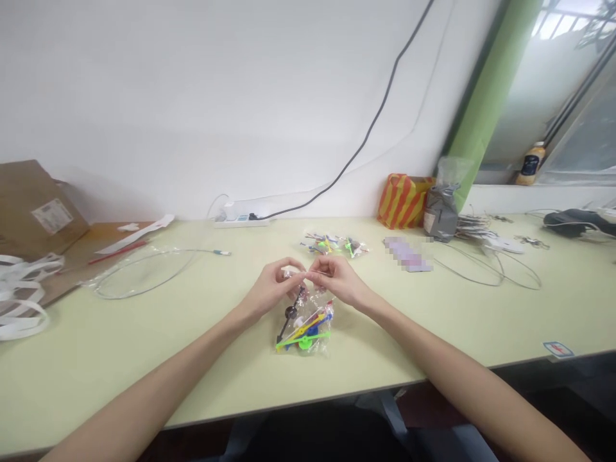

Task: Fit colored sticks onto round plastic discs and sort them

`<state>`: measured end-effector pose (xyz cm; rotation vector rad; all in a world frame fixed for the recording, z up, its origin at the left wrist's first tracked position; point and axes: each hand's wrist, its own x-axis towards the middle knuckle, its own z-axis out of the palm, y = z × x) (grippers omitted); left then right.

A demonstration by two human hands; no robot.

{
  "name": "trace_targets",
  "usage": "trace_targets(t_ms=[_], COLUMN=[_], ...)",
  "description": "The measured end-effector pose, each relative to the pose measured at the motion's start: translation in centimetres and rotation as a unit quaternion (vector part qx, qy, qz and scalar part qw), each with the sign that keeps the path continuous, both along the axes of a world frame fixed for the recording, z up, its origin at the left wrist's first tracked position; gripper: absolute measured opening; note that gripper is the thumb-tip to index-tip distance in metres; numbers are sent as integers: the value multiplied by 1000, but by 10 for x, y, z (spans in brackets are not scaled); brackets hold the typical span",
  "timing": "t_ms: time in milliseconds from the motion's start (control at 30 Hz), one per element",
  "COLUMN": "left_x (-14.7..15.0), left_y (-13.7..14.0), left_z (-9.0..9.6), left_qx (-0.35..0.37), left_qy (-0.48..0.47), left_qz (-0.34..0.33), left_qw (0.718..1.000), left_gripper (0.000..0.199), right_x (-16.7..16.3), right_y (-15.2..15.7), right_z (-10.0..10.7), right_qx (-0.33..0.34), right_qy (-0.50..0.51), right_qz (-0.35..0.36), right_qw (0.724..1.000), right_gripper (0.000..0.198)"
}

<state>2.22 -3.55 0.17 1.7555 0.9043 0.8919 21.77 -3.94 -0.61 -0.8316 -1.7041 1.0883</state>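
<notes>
Over the middle of the table, my left hand and my right hand meet with their thumbs and fingertips pinched together. Between them they hold the top edge of a clear plastic bag. Inside the bag are several coloured plastic arrow-shaped pointers in black, yellow, blue, green, white and red. The bag hangs down toward me, its lower part near or on the tabletop. Whether its top edge is sealed cannot be made out. Just beyond my hands lies a group of similar bagged coloured pieces.
A power strip with a black cable sits by the wall. A cardboard box and white strips are at left. To the right stand a striped bag, a grey pouch and looped wires.
</notes>
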Motion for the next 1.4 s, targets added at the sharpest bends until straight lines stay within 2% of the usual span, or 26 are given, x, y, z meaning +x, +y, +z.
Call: trace_targets(t_ms=[67,133,233,467,900,1167,1267,1400], left_x=[-3,-5,-5,-7,-12,-14,-12,-13], left_y=[3,6,8,18,23,21,19,21], left_z=[-2,-4,-7,-11,-11,-8,-8,-8], left_qx=[19,52,75,49,40,36,22,-5], left_qy=[33,53,53,-18,-30,-23,-49,-87], left_qz=[-50,-70,-37,35,37,15,22,75], left_qw=[998,995,995,998,998,999,998,993], left_gripper=[40,43,43,41,42,44,44,43], right_x=[0,0,2,12,24,25,25,22], right_y=[1,2,5,18,33,29,27,26], right_z=[0,0,-2,-7,-10,-6,-3,-4], right_qx=[-13,-21,-15,-34,-35,-38,-50,-72], right_qy=[4,-2,-27,-27,-2,65,81,40], right_qz=[14,22,16,-12,-58,-118,-85,-19], right_qw=[1000,1000,999,999,998,990,992,996], right_gripper=[39,38,37,36,43,45,45,45])
